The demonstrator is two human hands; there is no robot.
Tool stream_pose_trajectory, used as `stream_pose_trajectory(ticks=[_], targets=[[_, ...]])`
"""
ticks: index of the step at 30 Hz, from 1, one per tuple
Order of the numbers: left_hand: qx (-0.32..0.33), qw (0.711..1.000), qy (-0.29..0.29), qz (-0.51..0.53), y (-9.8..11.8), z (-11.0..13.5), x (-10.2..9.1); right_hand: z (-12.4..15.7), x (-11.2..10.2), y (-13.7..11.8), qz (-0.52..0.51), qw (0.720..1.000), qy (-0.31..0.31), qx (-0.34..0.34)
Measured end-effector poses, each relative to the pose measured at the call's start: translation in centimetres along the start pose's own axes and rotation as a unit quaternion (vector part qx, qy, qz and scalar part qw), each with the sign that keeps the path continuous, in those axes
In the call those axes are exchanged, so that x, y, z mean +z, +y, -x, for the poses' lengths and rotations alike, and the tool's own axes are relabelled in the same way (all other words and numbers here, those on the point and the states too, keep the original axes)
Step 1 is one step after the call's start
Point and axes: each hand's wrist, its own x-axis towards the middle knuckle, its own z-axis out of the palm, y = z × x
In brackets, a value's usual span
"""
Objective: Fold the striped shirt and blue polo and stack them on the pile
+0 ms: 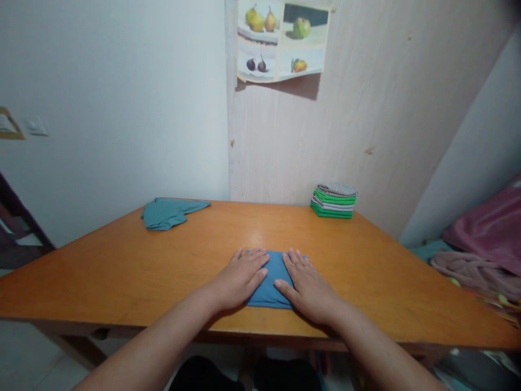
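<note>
A small folded blue cloth point(272, 282) lies on the orange wooden table point(163, 266) near its front edge. My left hand point(241, 277) lies flat on the cloth's left side, fingers stretched out and together. My right hand point(306, 282) presses flat on its right side, fingers extended. Both palms face down and cover most of the cloth; only its middle strip shows between them.
A loosely folded teal cloth point(170, 212) lies at the table's far left. A stack of folded green and grey striped cloths point(334, 201) sits at the far right by the wooden panel. A fruit poster point(280, 41) hangs above. Bedding point(484, 244) lies to the right.
</note>
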Motion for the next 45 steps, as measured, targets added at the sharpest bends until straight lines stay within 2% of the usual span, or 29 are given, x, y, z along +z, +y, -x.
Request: stream_pose_trajectory(ticks=[3,5,10,17,20,26,31,37,41,45], targets=[[0.002,0.996,0.083,0.035,-0.6,1.2,-1.2,-0.1,0.2,0.4,-0.009,1.000,0.000,0.003],[0.018,0.993,0.106,0.039,-0.6,2.2,-1.7,-0.1,0.6,0.7,-0.014,1.000,0.003,-0.001],[0.070,0.993,0.089,-0.012,0.9,4.1,-1.7,-0.2,1.2,1.5,-0.020,1.000,0.013,-0.014],[0.089,0.988,0.054,-0.110,1.9,3.7,-1.4,-0.2,0.8,1.1,-0.015,1.000,0.002,-0.006],[0.100,0.981,0.061,-0.155,2.0,3.5,-1.2,-0.3,0.6,1.0,-0.012,1.000,-0.003,-0.004],[0.141,0.961,0.125,-0.204,1.5,3.4,-1.2,-0.2,0.4,0.7,0.006,1.000,-0.010,0.002],[0.178,0.956,0.093,-0.212,0.7,3.8,-0.9,-0.1,0.0,0.3,0.027,1.000,-0.014,-0.001],[0.159,0.971,0.033,-0.174,0.5,4.8,-2.0,0.0,-0.5,-0.1,0.038,0.999,-0.035,0.007],[0.117,0.980,0.057,-0.148,0.7,4.2,-3.0,0.0,-0.4,-0.1,0.036,0.998,-0.042,0.011],[0.084,0.987,0.084,-0.108,1.9,1.6,-1.9,-0.1,0.0,0.3,0.027,0.999,-0.037,0.005]])
